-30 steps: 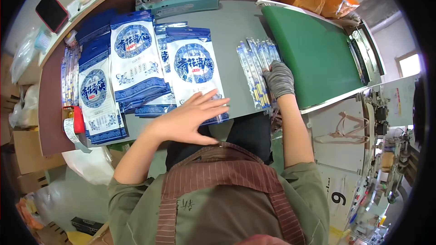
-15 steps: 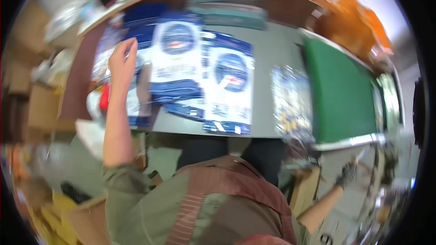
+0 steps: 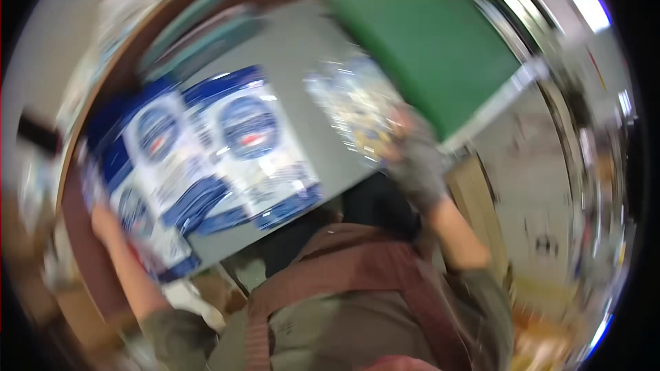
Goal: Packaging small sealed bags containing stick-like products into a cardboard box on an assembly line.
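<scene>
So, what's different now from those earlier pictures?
The bare left hand has moved left, to the left end of the blue-and-white printed bags. The grey-gloved right hand swung away rightward, then returned to the slim clear-wrapped packets; blur hides any grip. The bags, packets and flat green panel appear unmoved.

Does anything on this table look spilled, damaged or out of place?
Nothing looks plainly spilled or damaged, though blur hides detail. The only untidiness: the blue-and-white bags overlap unevenly. The clear packets lie together beside the green surface, at the right hand.
</scene>
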A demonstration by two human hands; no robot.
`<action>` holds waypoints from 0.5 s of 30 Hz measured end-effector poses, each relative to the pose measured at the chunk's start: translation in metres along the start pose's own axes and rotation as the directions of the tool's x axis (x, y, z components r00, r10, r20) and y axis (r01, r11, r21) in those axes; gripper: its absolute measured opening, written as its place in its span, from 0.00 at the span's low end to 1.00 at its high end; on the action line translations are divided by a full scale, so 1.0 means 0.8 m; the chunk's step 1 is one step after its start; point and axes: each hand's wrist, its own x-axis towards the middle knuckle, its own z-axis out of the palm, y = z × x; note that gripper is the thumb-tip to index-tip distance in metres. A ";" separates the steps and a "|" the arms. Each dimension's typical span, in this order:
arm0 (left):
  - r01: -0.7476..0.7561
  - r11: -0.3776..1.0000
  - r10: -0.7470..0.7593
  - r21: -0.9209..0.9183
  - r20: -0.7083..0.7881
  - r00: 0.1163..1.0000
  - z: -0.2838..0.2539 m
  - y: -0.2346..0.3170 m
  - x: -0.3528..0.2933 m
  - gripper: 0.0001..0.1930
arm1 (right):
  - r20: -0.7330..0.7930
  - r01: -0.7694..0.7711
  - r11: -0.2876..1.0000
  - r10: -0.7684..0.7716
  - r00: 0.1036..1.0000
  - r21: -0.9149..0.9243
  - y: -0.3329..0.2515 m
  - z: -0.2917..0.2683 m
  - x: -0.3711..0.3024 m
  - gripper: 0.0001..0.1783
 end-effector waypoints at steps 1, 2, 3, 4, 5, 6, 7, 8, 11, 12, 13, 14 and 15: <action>-0.125 0.980 0.122 0.152 0.029 0.992 0.004 -0.009 0.004 0.12 | 0.140 0.024 0.989 -0.044 0.989 0.145 -0.014 0.004 0.014 0.33; -0.083 0.989 0.081 0.119 0.021 0.997 -0.002 0.016 0.006 0.11 | 0.097 -0.013 0.997 0.005 0.995 0.082 -0.028 0.022 0.021 0.37; -0.108 0.994 0.111 0.033 -0.102 0.989 0.015 -0.010 0.016 0.11 | 0.087 0.035 0.999 -0.037 0.995 0.026 -0.027 0.046 0.033 0.40; -0.178 0.973 0.189 0.150 -0.064 0.980 -0.012 0.059 0.008 0.13 | 0.146 -0.045 0.996 0.055 0.988 -0.073 -0.014 0.055 0.040 0.42; -0.192 0.978 0.191 0.078 0.020 0.981 0.003 0.026 0.029 0.14 | 0.139 -0.062 0.988 0.081 0.987 -0.139 -0.003 0.069 0.048 0.44; -0.213 0.976 0.206 -0.040 -0.142 0.968 0.004 0.047 0.023 0.15 | 0.132 -0.133 0.979 0.154 0.979 -0.151 0.016 0.078 0.055 0.45; -0.079 0.984 0.081 -0.160 0.004 0.997 0.012 0.020 0.037 0.16 | 0.125 -0.174 0.974 0.192 0.973 -0.142 0.028 0.081 0.066 0.47; -0.087 0.993 0.076 0.079 0.137 0.988 -0.034 0.062 0.016 0.18 | 0.101 -0.182 0.970 0.199 0.975 -0.162 0.043 0.084 0.070 0.47; -0.046 0.998 0.049 -0.035 0.109 0.993 -0.004 0.022 0.017 0.19 | 0.091 -0.302 0.947 0.312 0.946 -0.109 0.066 0.106 0.086 0.50; -0.016 0.987 0.025 -0.163 0.056 0.998 0.022 -0.030 0.026 0.15 | 0.073 -0.333 0.928 0.349 0.934 -0.169 0.062 0.122 0.093 0.52; -0.087 0.966 0.105 -0.244 0.059 0.993 0.037 -0.056 0.029 0.21 | 0.059 -0.366 0.902 0.388 0.920 -0.227 0.055 0.135 0.099 0.54; -0.074 0.950 0.066 -0.304 -0.036 0.997 0.050 -0.050 0.020 0.30 | 0.135 -0.323 0.930 0.348 0.928 -0.177 0.042 0.120 0.096 0.55; -0.073 0.974 0.070 -0.215 -0.020 0.997 0.055 -0.075 0.028 0.33 | 0.124 -0.280 0.934 0.311 0.942 -0.220 0.025 0.118 0.092 0.55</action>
